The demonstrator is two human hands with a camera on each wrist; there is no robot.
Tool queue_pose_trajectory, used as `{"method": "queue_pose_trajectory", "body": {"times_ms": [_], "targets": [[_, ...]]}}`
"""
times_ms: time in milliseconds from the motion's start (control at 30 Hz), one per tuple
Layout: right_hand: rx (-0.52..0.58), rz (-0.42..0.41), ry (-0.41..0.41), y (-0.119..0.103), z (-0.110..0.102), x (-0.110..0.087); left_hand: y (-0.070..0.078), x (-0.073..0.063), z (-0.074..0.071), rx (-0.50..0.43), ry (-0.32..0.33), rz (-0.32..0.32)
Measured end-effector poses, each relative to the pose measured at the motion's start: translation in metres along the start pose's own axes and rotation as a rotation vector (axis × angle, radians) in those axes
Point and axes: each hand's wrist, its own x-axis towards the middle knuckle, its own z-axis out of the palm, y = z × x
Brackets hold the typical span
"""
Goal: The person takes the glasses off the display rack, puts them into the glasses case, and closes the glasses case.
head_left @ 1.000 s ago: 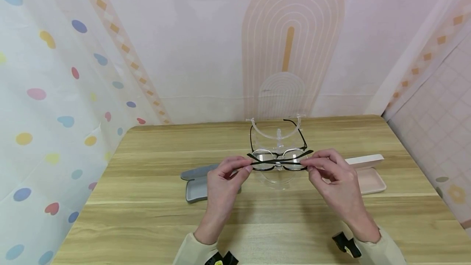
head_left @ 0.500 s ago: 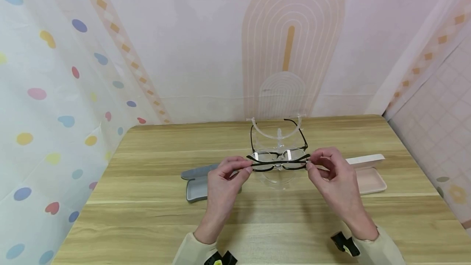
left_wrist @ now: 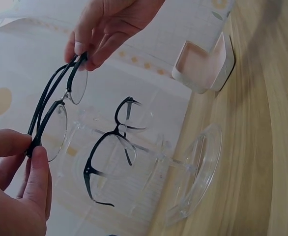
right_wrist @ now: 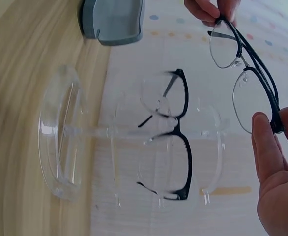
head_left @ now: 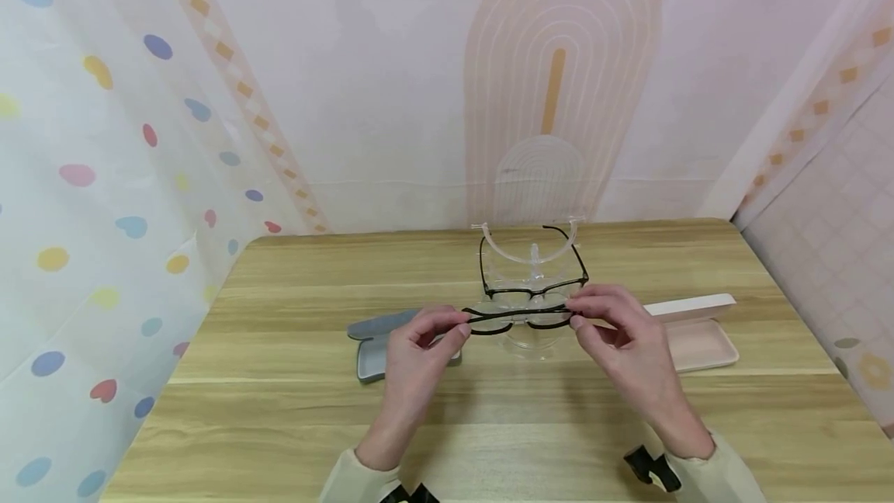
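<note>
Both hands hold a pair of black half-rim eyeglasses (head_left: 518,313) with folded temples, raised in front of a clear display stand (right_wrist: 48,130). My left hand (head_left: 417,352) pinches one end corner between thumb and fingers. At the opposite corner, my right hand (head_left: 628,344) pinches the frame the same way. In the left wrist view, the held eyeglasses (left_wrist: 46,120) have clear lenses with thin lower edges. A second pair of black-framed eyeglasses (right_wrist: 189,162) sits on the stand, temples unfolded toward the back.
An open grey glasses case (head_left: 372,359) lies on the wooden table (head_left: 279,425), partly behind my left hand. Beyond my right hand lies an open case (head_left: 701,344), white outside and pale pink inside. A patterned curtain (head_left: 377,99) hangs behind the table.
The held eyeglasses have shifted slightly left and tilted, so their lenses no longer rise above the temples in the head view. My right hand has adjusted its pinch and moved left with them.
</note>
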Motion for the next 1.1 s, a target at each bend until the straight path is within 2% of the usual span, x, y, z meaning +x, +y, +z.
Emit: {"method": "queue_pose_trajectory", "body": {"times_ms": [333, 467, 767, 1100], "targets": [[0.057, 0.041, -0.064, -0.001, 0.011, 0.000, 0.001, -0.004, -0.020, -0.061, 0.007, -0.125], [0.082, 0.048, -0.102, -0.002, 0.016, 0.001, 0.001, -0.007, -0.030, -0.103, 0.026, -0.156], [0.110, 0.076, -0.170, 0.000, 0.027, 0.000, -0.001, -0.011, -0.048, -0.239, 0.034, -0.180], [0.077, 0.092, -0.181, 0.003, 0.044, -0.002, -0.002, -0.016, -0.065, -0.258, 0.036, -0.179]]}}
